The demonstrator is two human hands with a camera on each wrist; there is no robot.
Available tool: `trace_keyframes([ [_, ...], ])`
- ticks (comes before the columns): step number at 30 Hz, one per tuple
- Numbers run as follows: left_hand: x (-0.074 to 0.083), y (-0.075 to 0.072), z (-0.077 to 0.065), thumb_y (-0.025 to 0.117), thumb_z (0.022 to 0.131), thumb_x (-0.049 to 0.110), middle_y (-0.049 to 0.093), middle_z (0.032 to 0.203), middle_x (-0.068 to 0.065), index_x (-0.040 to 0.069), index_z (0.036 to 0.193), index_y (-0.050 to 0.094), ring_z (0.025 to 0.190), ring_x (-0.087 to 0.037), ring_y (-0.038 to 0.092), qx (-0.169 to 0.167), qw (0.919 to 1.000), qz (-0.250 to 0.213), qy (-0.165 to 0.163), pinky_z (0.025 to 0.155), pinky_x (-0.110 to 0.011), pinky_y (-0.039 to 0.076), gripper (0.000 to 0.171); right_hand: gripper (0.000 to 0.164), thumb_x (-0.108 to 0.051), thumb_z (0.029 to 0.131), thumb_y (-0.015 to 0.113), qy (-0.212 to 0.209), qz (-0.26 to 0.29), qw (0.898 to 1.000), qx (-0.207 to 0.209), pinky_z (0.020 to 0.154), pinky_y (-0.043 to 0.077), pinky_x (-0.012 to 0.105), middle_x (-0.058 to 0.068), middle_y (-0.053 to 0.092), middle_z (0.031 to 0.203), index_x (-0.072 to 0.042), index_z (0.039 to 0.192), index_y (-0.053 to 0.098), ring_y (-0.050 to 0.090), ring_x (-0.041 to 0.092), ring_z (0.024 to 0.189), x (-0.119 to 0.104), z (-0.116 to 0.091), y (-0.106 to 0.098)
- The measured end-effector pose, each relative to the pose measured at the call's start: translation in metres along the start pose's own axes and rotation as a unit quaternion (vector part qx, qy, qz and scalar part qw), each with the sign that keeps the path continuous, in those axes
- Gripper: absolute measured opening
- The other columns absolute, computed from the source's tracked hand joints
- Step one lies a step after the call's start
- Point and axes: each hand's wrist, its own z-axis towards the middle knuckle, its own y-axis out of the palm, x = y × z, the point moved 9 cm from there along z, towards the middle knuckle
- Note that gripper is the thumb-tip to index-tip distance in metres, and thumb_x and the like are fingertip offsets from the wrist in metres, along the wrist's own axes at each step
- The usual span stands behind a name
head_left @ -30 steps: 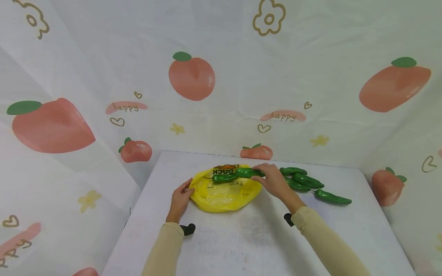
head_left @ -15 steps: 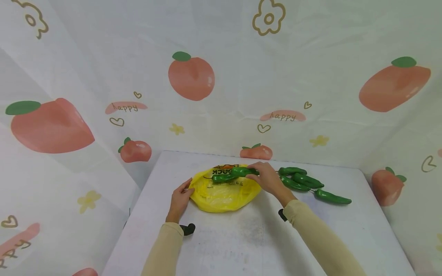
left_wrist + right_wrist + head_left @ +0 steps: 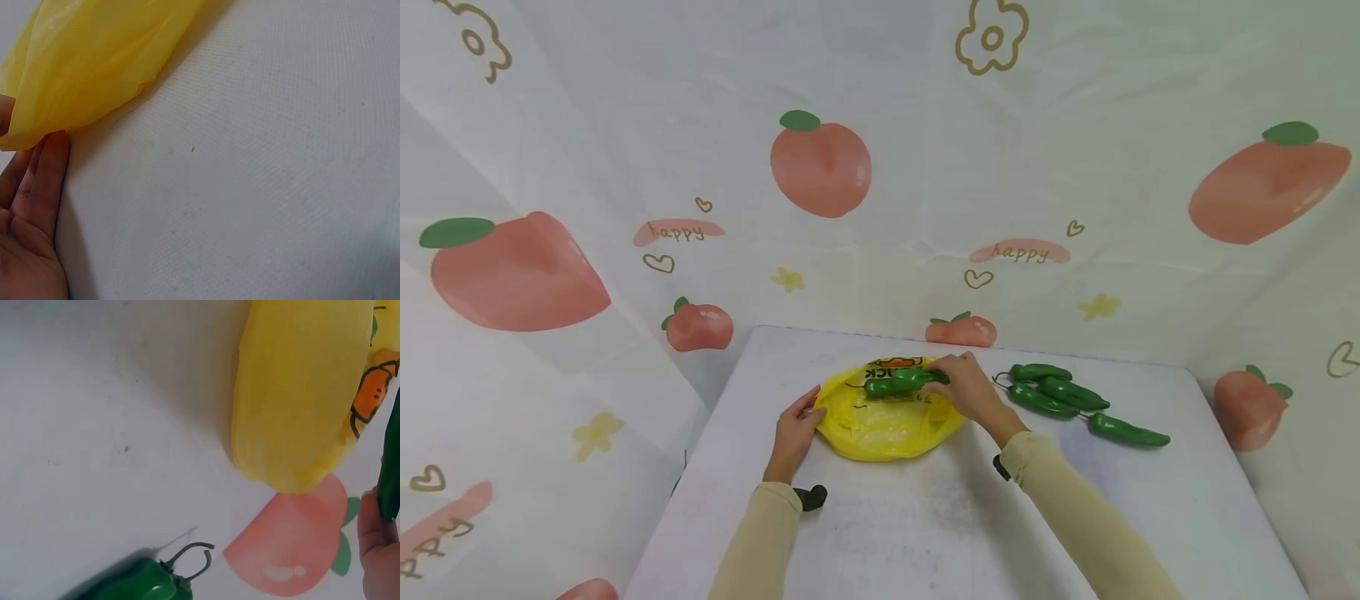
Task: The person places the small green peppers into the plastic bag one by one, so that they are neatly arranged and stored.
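A yellow plastic bag (image 3: 880, 446) lies with its mouth spread wide, duck print and lettering on its far inner side. My left hand (image 3: 793, 433) pinches the bag's left rim; in the left wrist view the fingers (image 3: 49, 181) sit under the yellow film. Over the bag's far right side, my right hand (image 3: 966, 387) holds a long green pepper (image 3: 910, 379) by one end, its other end pointing left. Another green pepper (image 3: 877, 387), stem to the left, shows inside the bag, partly covered by the held one. The right wrist view catches the held pepper (image 3: 390, 469) at its right edge.
Several more green peppers (image 3: 1045, 402) lie on the white table (image 3: 925, 533) right of the bag, one (image 3: 1127, 431) farther right and nearer. A patterned white sheet (image 3: 880, 275) rises behind and beside the table. Dark straps (image 3: 811, 497) show at both wrists.
My right hand has moved left over the bag with the pepper, which overlaps more of the one inside. The left hand has stayed at the rim. The head view has shifted slightly.
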Motion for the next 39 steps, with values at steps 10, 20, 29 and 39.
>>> trace_keyframes([
  [10, 0.004, 0.0, -0.001, 0.064, 0.098, 0.028, 0.058, 0.147, -0.005, 0.034, 0.146, 0.056, 0.109, -0.022, 0.055, 0.001, 1.0, 0.003, 0.008, 0.096, -0.032, 0.049, 0.048, 0.037, -0.032, 0.091, 0.076, 0.0, -0.008, 1.0, -0.023, 0.089, 0.043, 0.039, 0.005, 0.074, 0.124, -0.015, 0.124, 0.073, 0.052, 0.024, 0.099, -0.01, 0.009, 0.016],
  [20, 0.005, 0.0, -0.004, 0.064, 0.099, 0.029, 0.057, 0.149, -0.003, 0.034, 0.143, 0.059, 0.103, -0.02, 0.051, -0.002, 0.9999, 0.006, 0.011, 0.088, -0.028, 0.045, 0.045, 0.038, -0.037, 0.091, 0.073, 0.004, -0.007, 0.999, -0.044, 0.091, 0.044, 0.038, 0.002, 0.074, 0.122, -0.015, 0.122, 0.073, 0.056, 0.02, 0.099, -0.019, 0.015, 0.03],
  [29, 0.004, 0.0, -0.003, 0.064, 0.098, 0.031, 0.058, 0.148, -0.001, 0.036, 0.143, 0.059, 0.107, -0.021, 0.051, -0.003, 1.0, 0.006, 0.006, 0.093, -0.032, 0.044, 0.045, 0.038, -0.036, 0.09, 0.074, 0.011, -0.018, 0.997, -0.071, 0.114, 0.041, 0.045, 0.003, 0.074, 0.123, -0.014, 0.122, 0.074, 0.064, 0.024, 0.114, -0.025, 0.019, 0.046],
  [39, 0.003, 0.0, -0.003, 0.063, 0.099, 0.028, 0.057, 0.149, -0.004, 0.034, 0.144, 0.059, 0.105, -0.021, 0.051, -0.001, 1.0, 0.001, 0.003, 0.089, -0.029, 0.045, 0.046, 0.037, -0.038, 0.092, 0.073, 0.043, -0.026, 0.995, -0.087, 0.109, 0.041, 0.043, 0.002, 0.074, 0.124, -0.017, 0.121, 0.074, 0.063, 0.024, 0.115, -0.023, 0.02, 0.059],
])
